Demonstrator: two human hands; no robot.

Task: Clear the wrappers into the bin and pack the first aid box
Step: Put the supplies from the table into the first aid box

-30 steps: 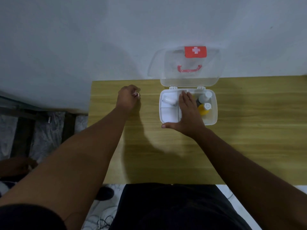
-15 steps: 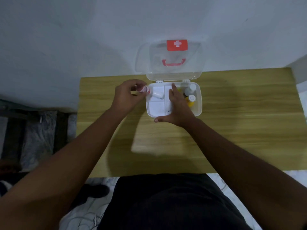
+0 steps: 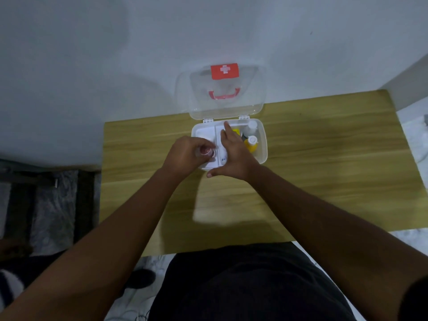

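Note:
The white first aid box [image 3: 262, 144] stands open at the table's far edge, its clear lid [image 3: 225, 91] with a red cross label leaning back on the wall. My left hand [image 3: 185, 154] holds a small round pinkish roll [image 3: 205, 151] over the box's front left compartment. My right hand [image 3: 234, 154] lies flat across the middle of the box, fingers spread and pointing to the back. A yellow bottle [image 3: 251, 144] and a clear bottle [image 3: 250, 126] stand in the right compartment.
The wooden table [image 3: 312, 172] abuts a white wall at the back. Left of the table are a dark frame and marbled floor [image 3: 53, 205]. My black-clad lap is below the table's near edge.
My left hand has carried the small roll from the table left of the box to above the box's front left compartment. My right hand has stayed on the box. The view has shifted.

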